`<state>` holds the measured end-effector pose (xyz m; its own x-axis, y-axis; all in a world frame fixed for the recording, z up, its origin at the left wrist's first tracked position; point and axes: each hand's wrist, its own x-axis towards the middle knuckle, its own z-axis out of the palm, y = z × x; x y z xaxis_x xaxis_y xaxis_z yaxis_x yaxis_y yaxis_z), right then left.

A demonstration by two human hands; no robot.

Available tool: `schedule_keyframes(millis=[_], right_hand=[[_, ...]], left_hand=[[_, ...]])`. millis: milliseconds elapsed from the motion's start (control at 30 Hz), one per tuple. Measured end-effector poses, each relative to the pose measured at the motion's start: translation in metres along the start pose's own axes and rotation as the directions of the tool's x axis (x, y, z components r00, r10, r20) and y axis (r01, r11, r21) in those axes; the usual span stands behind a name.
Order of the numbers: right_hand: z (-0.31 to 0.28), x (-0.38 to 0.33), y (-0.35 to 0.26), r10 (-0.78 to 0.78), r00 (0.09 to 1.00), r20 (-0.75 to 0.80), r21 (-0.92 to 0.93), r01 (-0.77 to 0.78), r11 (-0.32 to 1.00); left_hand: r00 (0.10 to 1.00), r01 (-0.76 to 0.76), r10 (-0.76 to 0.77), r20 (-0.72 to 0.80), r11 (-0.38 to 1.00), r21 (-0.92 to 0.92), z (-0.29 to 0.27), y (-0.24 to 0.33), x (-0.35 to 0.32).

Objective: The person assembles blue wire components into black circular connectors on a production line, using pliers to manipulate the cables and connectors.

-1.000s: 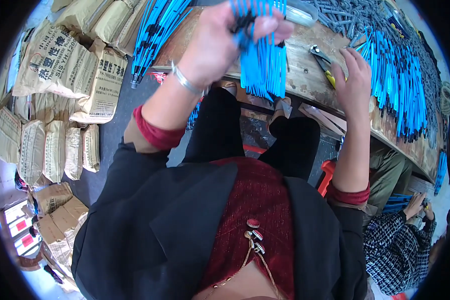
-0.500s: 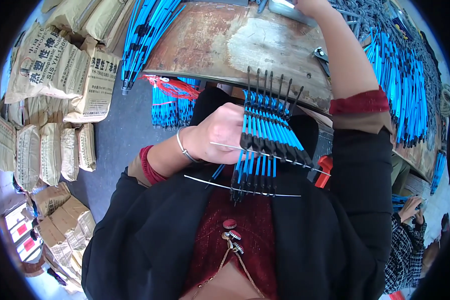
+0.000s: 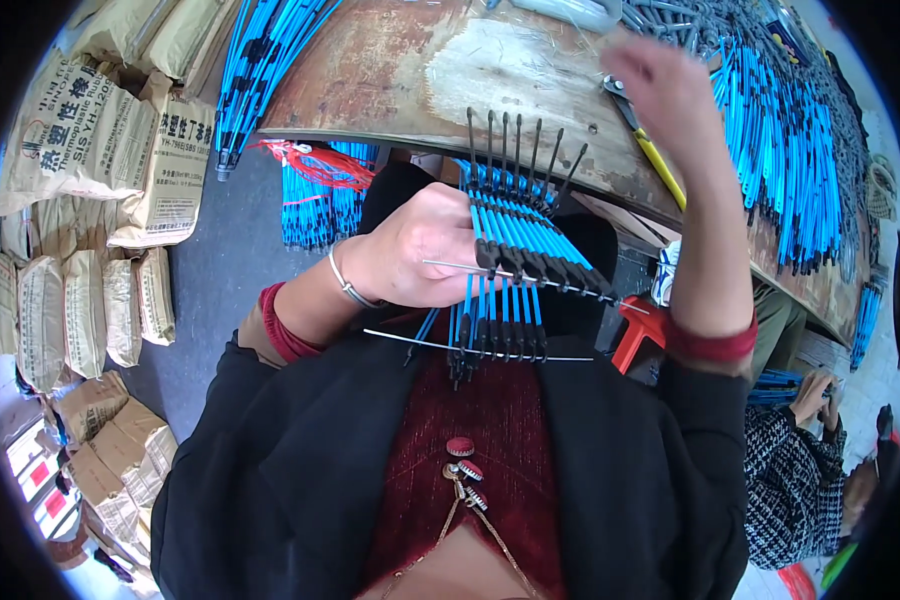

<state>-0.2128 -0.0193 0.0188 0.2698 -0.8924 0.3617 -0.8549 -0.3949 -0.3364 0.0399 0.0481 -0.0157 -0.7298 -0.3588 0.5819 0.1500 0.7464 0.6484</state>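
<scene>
Close to the chest, a row of blue-and-black rods (image 3: 510, 265) threaded on thin wires is clamped in the left hand (image 3: 420, 255). Above, the right hand (image 3: 670, 95) is raised, blurred, over the rusty workbench (image 3: 390, 70) near the yellow-handled pliers (image 3: 650, 150); its grip cannot be told.

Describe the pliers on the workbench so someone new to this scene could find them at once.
Start at the worn wooden workbench across the top. Near its front edge, just under the raised right hand, lie the pliers. Their yellow handles stand out from the blue-and-black rods piled beside them.
</scene>
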Motion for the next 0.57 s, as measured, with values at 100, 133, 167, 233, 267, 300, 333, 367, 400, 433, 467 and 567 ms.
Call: schedule_keyframes(millis=[100,133,167,233,267,300,333,367,400,433,467,567], right_hand=[[0.000,-0.070,-0.007,0.157,0.979,0.126,0.002,-0.159,0.987],[0.001,-0.083,-0.008,0.203,0.964,0.171,-0.063,-0.195,0.979],[0.002,-0.091,-0.010,0.204,0.964,0.169,-0.066,-0.196,0.978],[0.001,-0.104,-0.012,0.256,0.958,0.126,-0.082,-0.247,0.965],[0.001,-0.107,-0.012,0.280,0.954,0.105,-0.088,-0.271,0.958],[0.003,-0.108,-0.012,0.280,0.954,0.105,-0.088,-0.271,0.958],[0.004,-0.107,-0.013,0.275,0.956,0.104,-0.104,-0.265,0.959],[0.006,-0.107,-0.013,0.271,0.957,0.101,-0.120,-0.259,0.958],[0.006,-0.106,-0.013,0.267,0.959,0.098,-0.136,-0.253,0.958],[0.007,-0.105,-0.013,0.266,0.959,0.098,-0.136,-0.252,0.958],[0.007,-0.105,-0.013,0.275,0.957,0.095,-0.120,-0.263,0.957],[0.006,-0.106,-0.013,0.290,0.953,0.092,-0.089,-0.282,0.955]], left_hand=[[1.000,-0.008,0.009,0.013,0.999,-0.047,-0.002,0.004,0.009],[1.000,-0.016,0.016,0.005,1.000,-0.006,-0.001,0.003,0.008],[1.000,-0.024,0.024,-0.004,0.999,0.033,0.002,0.001,0.007],[0.999,-0.036,0.037,-0.009,0.997,0.069,0.004,0.000,0.007],[1.000,-0.003,0.003,-0.020,1.000,0.013,0.005,0.001,0.007],[0.999,0.031,-0.033,-0.029,0.999,-0.042,0.006,0.002,0.006],[0.997,0.066,-0.069,-0.036,0.993,-0.097,0.007,0.002,0.006],[0.997,0.065,-0.069,-0.036,0.993,-0.096,0.006,0.002,0.006],[0.998,0.062,-0.064,-0.019,0.995,-0.080,0.006,0.001,0.006],[0.998,0.059,-0.059,-0.003,0.996,-0.064,0.005,0.001,0.007],[0.998,0.056,-0.055,0.014,0.997,-0.049,0.004,0.000,0.007],[0.998,0.058,-0.058,0.011,0.998,-0.037,0.005,-0.004,0.002]])
